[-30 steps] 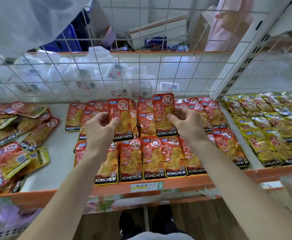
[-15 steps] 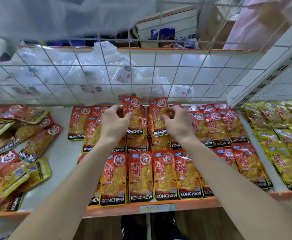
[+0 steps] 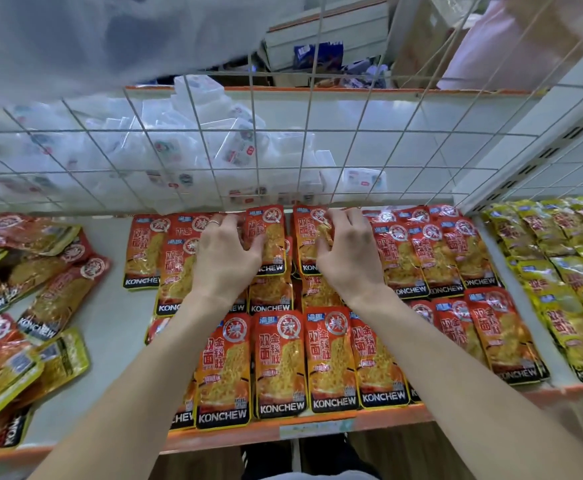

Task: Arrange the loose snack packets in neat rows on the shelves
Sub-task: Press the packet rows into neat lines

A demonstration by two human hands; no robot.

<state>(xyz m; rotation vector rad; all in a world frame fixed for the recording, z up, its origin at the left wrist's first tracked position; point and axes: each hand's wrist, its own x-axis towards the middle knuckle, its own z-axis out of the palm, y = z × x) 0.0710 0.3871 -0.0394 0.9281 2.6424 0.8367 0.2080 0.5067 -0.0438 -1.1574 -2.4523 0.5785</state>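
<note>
Red KONCHEW snack packets lie in rows on the white shelf (image 3: 110, 327). My left hand (image 3: 224, 254) grips one red packet (image 3: 269, 237) at its left edge in the back row. Beside it, my right hand (image 3: 347, 254) grips another red packet (image 3: 305, 237) at its right edge. Both packets lie flat near the wire grid, side by side. The front row of red packets (image 3: 283, 362) lines the shelf's orange lip. My forearms hide parts of the middle row.
A loose heap of red and yellow packets (image 3: 23, 323) lies at the left. Yellow packets (image 3: 567, 289) fill the right section in rows. A wire grid (image 3: 283, 161) backs the shelf, with clear boxes behind it. A bare strip of shelf separates the heap from the rows.
Both hands have carried the two red packets away from me to the back row by the grid and set them down flat. The camera has moved closer.
</note>
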